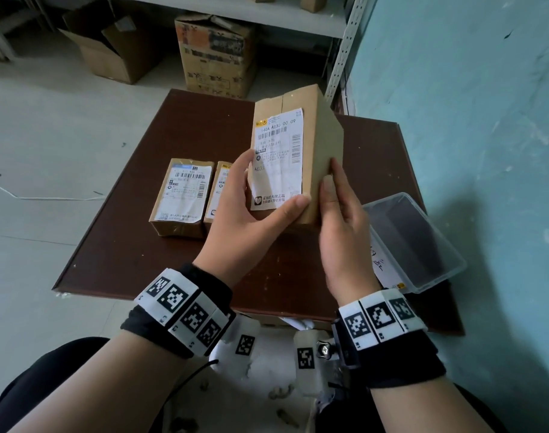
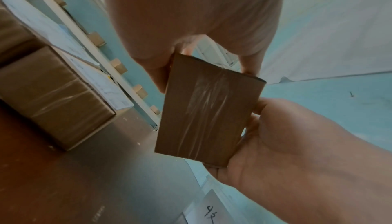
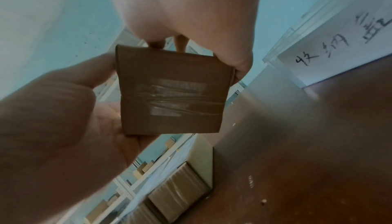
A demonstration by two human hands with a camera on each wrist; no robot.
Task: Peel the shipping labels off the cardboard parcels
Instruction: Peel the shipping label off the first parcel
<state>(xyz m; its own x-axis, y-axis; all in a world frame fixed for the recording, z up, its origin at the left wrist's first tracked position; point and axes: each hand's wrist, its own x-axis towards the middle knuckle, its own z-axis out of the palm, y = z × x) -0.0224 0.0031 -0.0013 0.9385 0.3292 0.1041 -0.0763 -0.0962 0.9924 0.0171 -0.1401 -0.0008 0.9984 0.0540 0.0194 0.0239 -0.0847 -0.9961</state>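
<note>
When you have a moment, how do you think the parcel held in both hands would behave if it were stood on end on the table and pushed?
The held parcel looks stiff: its cardboard faces stay flat under the left hand and right hand. It seems tall and narrow, so on end it would probably tip rather than slide. The glossy tape may be slightly slippery.

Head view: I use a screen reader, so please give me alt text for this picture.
Two bare hands hold a cardboard parcel upright above a brown table, its white shipping label facing the camera; the left hand grips its near left, the right hand its right side. Two more labelled parcels lie left; a clear plastic bin sits right.
</note>
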